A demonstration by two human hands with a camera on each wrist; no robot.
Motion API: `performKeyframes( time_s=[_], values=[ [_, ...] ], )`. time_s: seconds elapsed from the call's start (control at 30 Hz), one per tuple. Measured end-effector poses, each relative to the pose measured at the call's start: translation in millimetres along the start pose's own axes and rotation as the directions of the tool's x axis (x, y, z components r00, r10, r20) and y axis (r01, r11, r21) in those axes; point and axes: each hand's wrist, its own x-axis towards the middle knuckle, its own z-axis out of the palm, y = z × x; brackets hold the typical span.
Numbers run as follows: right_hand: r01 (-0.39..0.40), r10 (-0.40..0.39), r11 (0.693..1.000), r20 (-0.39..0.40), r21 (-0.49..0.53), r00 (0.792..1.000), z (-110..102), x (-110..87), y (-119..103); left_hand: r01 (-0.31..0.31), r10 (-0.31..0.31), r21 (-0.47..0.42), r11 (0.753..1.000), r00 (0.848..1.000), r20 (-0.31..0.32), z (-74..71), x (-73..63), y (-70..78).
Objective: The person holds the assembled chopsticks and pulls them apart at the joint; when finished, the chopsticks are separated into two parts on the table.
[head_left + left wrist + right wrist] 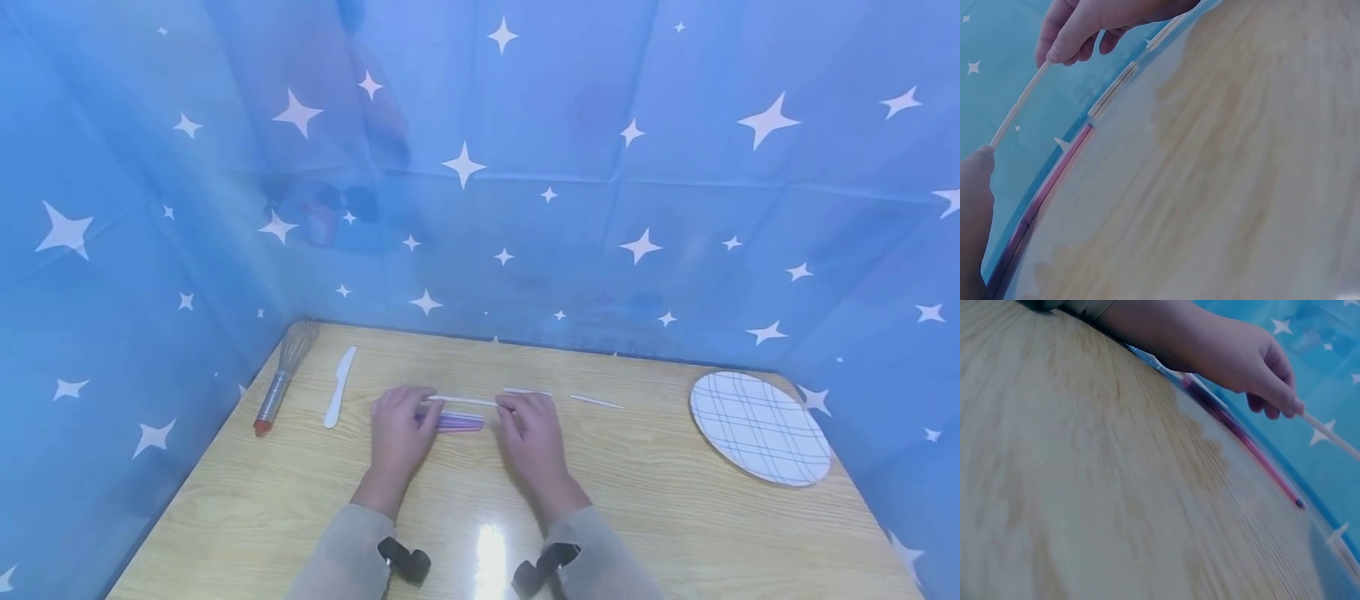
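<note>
A thin white stick stretches between both hands, raised above the table in the wrist views. My left hand pinches one end between thumb and fingers. At the other end, my right hand grips it the same way, thumb tip on the stick in the left wrist view. A slim purple and pink bundle lies on the table beneath, partly hidden by the left hand. Beyond the right hand lies a second white stick, and a third white stick is farther right.
On the left of the wooden table lie a white knife and a whisk with a metal handle. A checked white plate is at the right edge. A blue starred curtain hangs around the table's back and sides.
</note>
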Motion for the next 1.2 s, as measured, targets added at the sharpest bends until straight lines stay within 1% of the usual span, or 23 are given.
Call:
performKeyframes(
  time_s=[0.1,0.23,0.33,0.53,0.7,0.77,0.87,0.97,1.07,1.13,1.2],
  values=[
    [-0.016,0.016,1.000,0.004,-0.018,1.000,-8.6,-3.4,4.7,-0.031,0.031,0.006,1.000,0.999,0.010,4.9,-0.4,3.9],
    [-0.026,0.027,0.999,0.023,-0.037,0.999,-19.9,-5.6,8.7,-0.029,0.029,0.009,1.000,0.999,0.043,8.0,-1.1,10.2],
    [-0.008,0.009,0.999,0.028,-0.052,1.000,-27.8,-6.0,11.5,-0.039,0.038,0.008,0.999,0.997,0.065,11.0,-1.1,13.4],
    [0.045,-0.045,0.996,-0.003,-0.082,0.999,-41.3,-9.4,21.6,-0.101,0.100,0.016,0.995,0.993,0.064,20.8,0.4,20.5],
    [0.070,-0.073,0.992,-0.033,-0.102,0.997,-51.8,-13.0,32.5,-0.114,0.113,0.008,0.993,0.988,0.102,28.4,1.3,30.4],
    [0.072,-0.077,0.992,-0.045,-0.104,0.996,-55.8,-14.4,36.8,-0.125,0.124,0.004,0.992,0.986,0.107,33.1,1.6,33.3],
    [0.065,-0.072,0.992,-0.063,-0.107,0.995,-62.8,-15.9,42.0,-0.152,0.152,-0.003,0.988,0.983,0.099,41.1,2.4,37.6],
    [0.054,-0.063,0.992,-0.074,-0.118,0.995,-70.9,-17.1,46.5,-0.185,0.186,-0.024,0.982,0.980,0.068,50.2,2.9,42.7],
    [0.025,-0.034,0.993,-0.079,-0.113,0.996,-79.3,-18.8,51.1,-0.205,0.207,-0.054,0.977,0.978,0.039,58.4,4.2,50.1],
    [0.002,-0.011,0.994,-0.085,-0.107,0.996,-84.7,-20.6,54.4,-0.206,0.209,-0.072,0.976,0.977,0.038,63.5,5.1,55.5],
    [-0.017,0.008,0.995,-0.089,-0.100,0.996,-90.1,-22.4,58.1,-0.206,0.211,-0.080,0.975,0.976,0.051,67.1,5.8,60.7]
  ],
)
